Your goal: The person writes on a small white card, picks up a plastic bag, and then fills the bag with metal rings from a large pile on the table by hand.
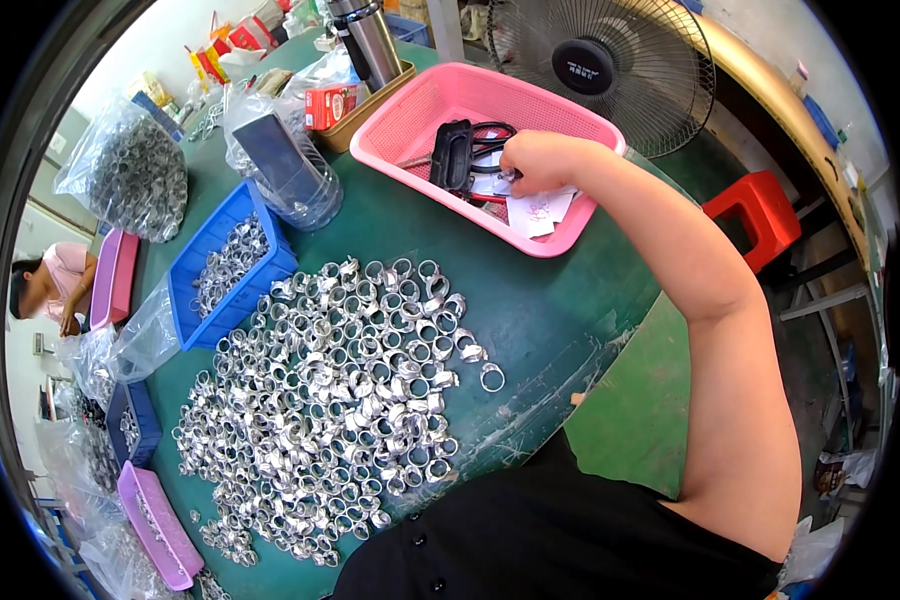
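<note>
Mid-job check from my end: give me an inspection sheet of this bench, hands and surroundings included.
Surface: green table, scratched near the wearer's edge.
Job's things: spread heap of silvery rings; pink basket holding white papers and a black case-like item.
Clutter: blue bin of rings, stuffed clear bag, dark phone, steel flask.
Hands: right hand in the basket, its grip unclear; left hand not in view.
Cables: nothing clearly seen.
Surroundings: black fan, red stool, another person far left.

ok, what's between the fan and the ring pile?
The pink basket, with the right hand in it, then green tabletop; head view shows it.
</note>
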`<state>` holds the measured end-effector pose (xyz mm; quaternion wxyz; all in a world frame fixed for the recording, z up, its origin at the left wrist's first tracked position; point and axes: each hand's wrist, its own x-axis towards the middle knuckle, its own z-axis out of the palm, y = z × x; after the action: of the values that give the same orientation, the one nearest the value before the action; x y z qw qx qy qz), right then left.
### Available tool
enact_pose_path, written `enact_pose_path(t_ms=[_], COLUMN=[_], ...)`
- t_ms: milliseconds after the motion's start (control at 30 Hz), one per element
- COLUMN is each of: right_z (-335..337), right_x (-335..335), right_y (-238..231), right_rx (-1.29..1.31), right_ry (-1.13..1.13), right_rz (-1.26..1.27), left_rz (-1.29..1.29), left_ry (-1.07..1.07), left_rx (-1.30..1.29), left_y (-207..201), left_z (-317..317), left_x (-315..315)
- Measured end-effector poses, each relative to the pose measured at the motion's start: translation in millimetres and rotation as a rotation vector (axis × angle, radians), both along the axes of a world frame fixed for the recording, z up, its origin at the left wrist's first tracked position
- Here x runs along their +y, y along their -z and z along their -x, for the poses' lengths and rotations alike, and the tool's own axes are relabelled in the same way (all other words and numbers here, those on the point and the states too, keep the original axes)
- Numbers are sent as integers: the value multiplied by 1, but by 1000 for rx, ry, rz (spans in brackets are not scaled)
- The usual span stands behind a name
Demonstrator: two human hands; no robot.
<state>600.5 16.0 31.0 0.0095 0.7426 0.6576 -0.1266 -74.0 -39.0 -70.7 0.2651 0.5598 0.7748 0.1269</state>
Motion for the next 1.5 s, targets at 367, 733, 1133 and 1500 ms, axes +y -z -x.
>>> enact_pose_path(t_ms=[367,733,1133,1500], right_z=[8,20,2,8], right_x=[-4,-4,-21,-44], right_y=[-1,1,-32,-37], right_rx=[-61,-259,81,222], right_ry=[58,-132,-23,-74], right_rz=[-81,-76,-396,-745], left_rz=[-1,-4,1061,-456], left_ry=[0,25,362,1354], left_rx=[-12,-3,365,-178], left_y=[-3,-8,-121,-155], left_z=[1,2,-36,-310], left_x=[-3,-6,-2,94])
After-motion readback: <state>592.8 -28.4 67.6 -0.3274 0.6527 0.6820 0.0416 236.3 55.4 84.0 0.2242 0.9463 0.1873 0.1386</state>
